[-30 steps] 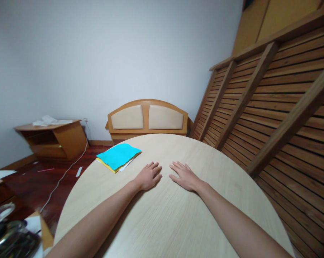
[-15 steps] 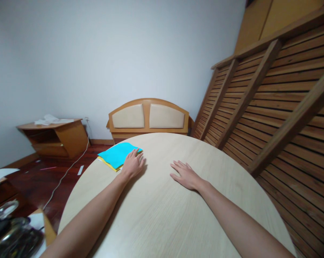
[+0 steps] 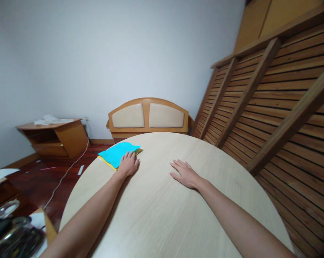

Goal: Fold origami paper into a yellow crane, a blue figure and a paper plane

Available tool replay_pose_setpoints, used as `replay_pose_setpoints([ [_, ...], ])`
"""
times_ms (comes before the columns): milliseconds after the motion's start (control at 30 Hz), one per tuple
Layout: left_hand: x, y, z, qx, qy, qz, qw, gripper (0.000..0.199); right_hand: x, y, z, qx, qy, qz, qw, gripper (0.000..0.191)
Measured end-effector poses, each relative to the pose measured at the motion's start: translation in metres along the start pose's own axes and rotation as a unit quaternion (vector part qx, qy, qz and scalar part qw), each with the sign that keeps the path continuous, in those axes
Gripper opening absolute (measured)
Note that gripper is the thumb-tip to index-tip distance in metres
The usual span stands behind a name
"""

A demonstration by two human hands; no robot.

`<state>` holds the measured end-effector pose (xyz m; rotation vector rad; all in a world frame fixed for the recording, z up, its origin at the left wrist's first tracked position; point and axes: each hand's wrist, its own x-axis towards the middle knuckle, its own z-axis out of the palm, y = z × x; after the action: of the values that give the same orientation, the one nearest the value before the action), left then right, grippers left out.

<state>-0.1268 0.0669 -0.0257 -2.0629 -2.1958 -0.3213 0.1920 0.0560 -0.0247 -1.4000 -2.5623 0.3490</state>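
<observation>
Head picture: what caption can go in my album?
Open left grip on blue paper, open right grip on round table.

No text, label, brand, number or sign (large or small) can be read.

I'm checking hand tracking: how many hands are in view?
2: the left hand, partly over the blue sheet, and the right hand, on the table. Neither looks hidden.

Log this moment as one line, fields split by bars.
left hand: open, laid partly on blue sheet | right hand: open, palm down on table, holding nothing | yellow sheet: under blue sheet
</observation>
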Motion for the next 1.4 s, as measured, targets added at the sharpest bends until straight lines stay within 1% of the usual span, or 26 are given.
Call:
replay_pose_setpoints([
  [100,-0.002,0.007,-0.003,-0.005,0.016,0.019,1.000,0.055,0.000,0.000,0.001,0.001,0.003,-0.001,1.000,0.068],
  [167,-0.006,0.016,-0.005,-0.006,0.027,0.049,0.998,0.054,0.000,0.000,0.001,0.002,0.006,-0.002,1.000,0.067],
  [233,-0.012,0.028,-0.008,-0.013,0.030,0.101,0.994,0.053,0.000,0.002,0.000,0.004,0.016,-0.008,1.000,0.065],
  [300,-0.019,0.043,-0.011,-0.031,0.020,0.171,0.985,0.052,0.001,0.004,-0.002,0.009,0.047,-0.016,0.999,0.059],
  [400,-0.034,0.067,-0.017,-0.066,-0.022,0.308,0.949,0.053,0.003,0.011,-0.008,0.023,0.137,0.006,0.990,0.048],
  [467,-0.046,0.081,-0.021,-0.091,-0.055,0.376,0.920,0.051,0.004,0.016,-0.015,0.031,0.204,0.028,0.978,0.042],
  [533,-0.057,0.094,-0.028,-0.120,-0.078,0.434,0.889,0.049,0.004,0.020,-0.023,0.037,0.255,0.032,0.966,0.038],
  [600,-0.069,0.104,-0.036,-0.148,-0.089,0.469,0.866,0.047,0.003,0.020,-0.028,0.045,0.272,0.017,0.961,0.037],
  [633,-0.074,0.109,-0.041,-0.161,-0.102,0.484,0.854,0.047,0.002,0.019,-0.029,0.048,0.264,0.006,0.963,0.037],
  [700,-0.081,0.116,-0.048,-0.193,-0.117,0.504,0.834,0.043,0.000,0.015,-0.027,0.047,0.225,-0.012,0.973,0.039],
  [733,-0.084,0.119,-0.050,-0.208,-0.121,0.503,0.830,0.041,-0.001,0.012,-0.025,0.042,0.197,-0.019,0.979,0.041],
  [767,-0.085,0.122,-0.051,-0.222,-0.118,0.489,0.835,0.040,-0.002,0.010,-0.022,0.033,0.167,-0.023,0.985,0.043],
  [800,-0.084,0.123,-0.049,-0.233,-0.107,0.462,0.849,0.039,-0.003,0.006,-0.019,0.023,0.135,-0.029,0.990,0.046],
  [867,-0.079,0.122,-0.042,-0.245,-0.067,0.377,0.891,0.040,-0.006,-0.002,-0.014,0.007,0.077,-0.050,0.996,0.049],
  [933,-0.070,0.117,-0.029,-0.241,-0.018,0.286,0.927,0.038,-0.009,-0.011,-0.011,0.003,0.039,-0.073,0.997,0.051],
  [967,-0.065,0.113,-0.022,-0.233,-0.008,0.265,0.936,0.040,-0.010,-0.017,-0.011,0.008,0.030,-0.080,0.996,0.053],
  [1000,-0.060,0.109,-0.015,-0.216,-0.012,0.257,0.942,0.045,-0.012,-0.022,-0.010,0.014,0.024,-0.085,0.996,0.055],
  [1067,-0.051,0.101,-0.005,-0.173,-0.053,0.245,0.952,0.060,-0.013,-0.031,-0.008,0.027,0.013,-0.095,0.995,0.059],
  [1100,-0.049,0.097,-0.001,-0.157,-0.079,0.236,0.956,0.064,-0.013,-0.033,-0.007,0.031,0.005,-0.099,0.995,0.060],
  [1167,-0.047,0.094,0.001,-0.131,-0.123,0.237,0.955,0.066,-0.011,-0.033,-0.004,0.034,-0.018,-0.099,0.994,0.063],
  [1233,-0.048,0.093,0.000,-0.113,-0.148,0.244,0.952,0.067,-0.008,-0.025,-0.002,0.032,-0.036,-0.084,0.995,0.069],
  [1300,-0.051,0.094,-0.003,-0.100,-0.153,0.246,0.952,0.068,-0.004,-0.009,-0.002,0.026,-0.034,-0.049,0.998,0.077],
  [1400,-0.054,0.096,-0.008,-0.089,-0.152,0.243,0.954,0.067,0.000,0.017,-0.005,-0.002,-0.017,0.051,0.999,0.083],
])
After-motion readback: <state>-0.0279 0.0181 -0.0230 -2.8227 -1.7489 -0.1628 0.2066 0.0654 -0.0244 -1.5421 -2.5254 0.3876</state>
